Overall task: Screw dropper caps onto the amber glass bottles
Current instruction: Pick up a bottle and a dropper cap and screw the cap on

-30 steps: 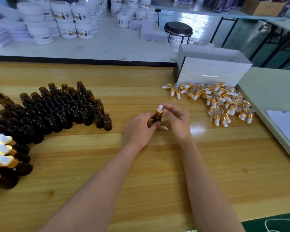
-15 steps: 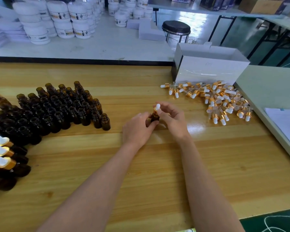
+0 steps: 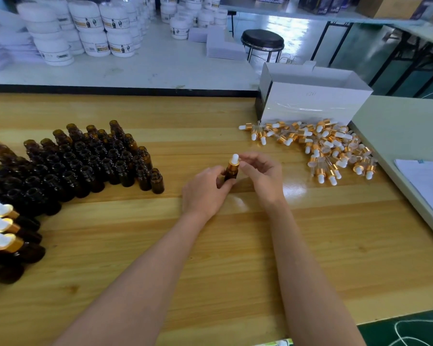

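The left hand (image 3: 205, 193) still gripped the amber bottle (image 3: 231, 174) upright at mid-table (image 3: 235, 245). The right hand (image 3: 263, 176) had eased its curled fingers back from the dropper cap (image 3: 234, 162). Whether they still touched it, I couldn't tell; the bottle's base was hidden.

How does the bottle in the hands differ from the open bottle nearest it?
The held bottle wears a gold dropper cap; the open bottle has a bare neck. The left hand grips the held bottle; the open bottle stands free on the table. Both are amber and upright.
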